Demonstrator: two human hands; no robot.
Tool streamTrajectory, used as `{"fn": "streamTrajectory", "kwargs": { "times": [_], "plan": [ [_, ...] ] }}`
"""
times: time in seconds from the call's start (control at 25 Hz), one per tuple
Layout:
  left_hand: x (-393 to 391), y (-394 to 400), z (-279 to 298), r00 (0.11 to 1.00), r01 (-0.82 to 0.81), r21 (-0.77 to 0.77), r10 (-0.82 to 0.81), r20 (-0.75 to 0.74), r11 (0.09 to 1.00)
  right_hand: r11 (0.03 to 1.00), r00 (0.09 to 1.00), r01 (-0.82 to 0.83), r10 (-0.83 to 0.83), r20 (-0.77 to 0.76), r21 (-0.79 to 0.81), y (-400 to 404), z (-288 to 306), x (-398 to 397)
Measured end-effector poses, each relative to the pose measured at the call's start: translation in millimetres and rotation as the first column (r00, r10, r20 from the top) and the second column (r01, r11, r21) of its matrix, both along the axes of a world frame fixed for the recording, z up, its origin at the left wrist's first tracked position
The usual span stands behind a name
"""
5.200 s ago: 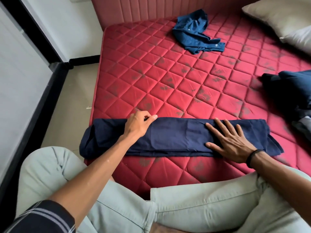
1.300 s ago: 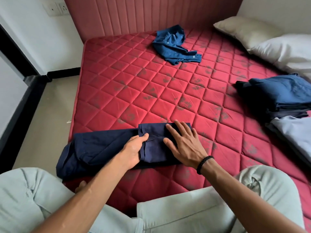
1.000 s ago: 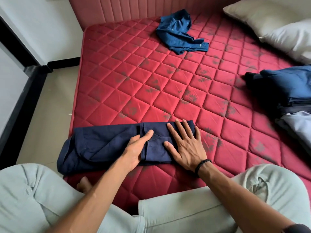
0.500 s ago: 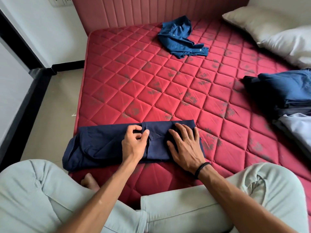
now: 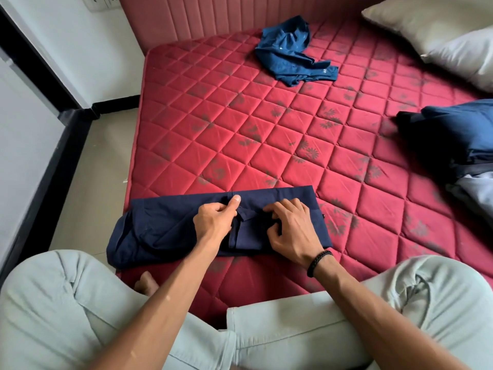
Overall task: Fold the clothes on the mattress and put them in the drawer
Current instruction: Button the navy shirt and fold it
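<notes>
So the navy garment (image 5: 170,228) is lying along the near edge of the red quilted mattress (image 5: 266,134), folded into a long strip, with its right part doubled back over the middle. Its left end hangs a bit past the mattress corner.

Both hands are on it, close together near the middle. The left hand (image 5: 213,222) has its fingers (image 5: 205,209) curled in and the thumb sticking up along the top edge of the strip, pinching the edge of the folded-over layer. The right hand (image 5: 292,228) sits just to the right, fingers bent and bunched down into the cloth, gripping a fold of it. There's a black braided band (image 5: 318,263) on that wrist.

Further up the mattress, near the padded headboard (image 5: 213,20), a blue shirt (image 5: 290,54) is lying crumpled and unfolded, well apart from the hands. Over at the right edge there's a pile of dark blue clothes (image 5: 453,134) with something pale grey (image 5: 477,190) under it. Two pillows (image 5: 440,36) at the top right corner. The person's knees in light trousers (image 5: 80,316) fill the bottom of the view, and a bare toe (image 5: 145,281) pokes out by the mattress edge. No drawer visible from here.
</notes>
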State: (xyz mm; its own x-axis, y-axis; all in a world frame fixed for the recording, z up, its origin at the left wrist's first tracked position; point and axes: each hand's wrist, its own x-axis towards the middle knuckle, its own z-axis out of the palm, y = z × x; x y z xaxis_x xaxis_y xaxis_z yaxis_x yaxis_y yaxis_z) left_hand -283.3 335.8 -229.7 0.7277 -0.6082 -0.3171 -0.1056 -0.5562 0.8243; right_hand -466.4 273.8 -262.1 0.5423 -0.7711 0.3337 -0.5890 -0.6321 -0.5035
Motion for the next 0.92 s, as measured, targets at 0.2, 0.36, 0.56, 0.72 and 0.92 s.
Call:
{"fn": "streamTrajectory", "kwargs": {
  "times": [0.2,0.36,0.56,0.72,0.92],
  "plan": [
    [-3,0,4,0.999,0.009,0.028,-0.011,0.044,1.0,0.99,0.999,0.017,-0.01,-0.054,0.138,-6,1,-2],
    [2,4,4,0.988,0.117,0.116,-0.128,0.09,0.986,0.977,0.996,-0.08,0.088,-0.032,0.199,-6,9,-4],
    [4,14,0,0.982,0.165,0.051,-0.169,0.087,0.985,0.954,0.994,-0.077,0.05,0.098,0.288,-10,9,-5],
    [2,12,1,0.984,0.15,0.07,-0.156,0.091,0.986,0.966,0.99,0.019,-0.054,0.13,0.257,-10,2,2],
    [15,4,7,0.974,0.113,0.012,-0.108,-0.198,0.994,0.989,0.997,0.018,-0.028,0.066,0.144,-9,-5,5]
  ]
}}
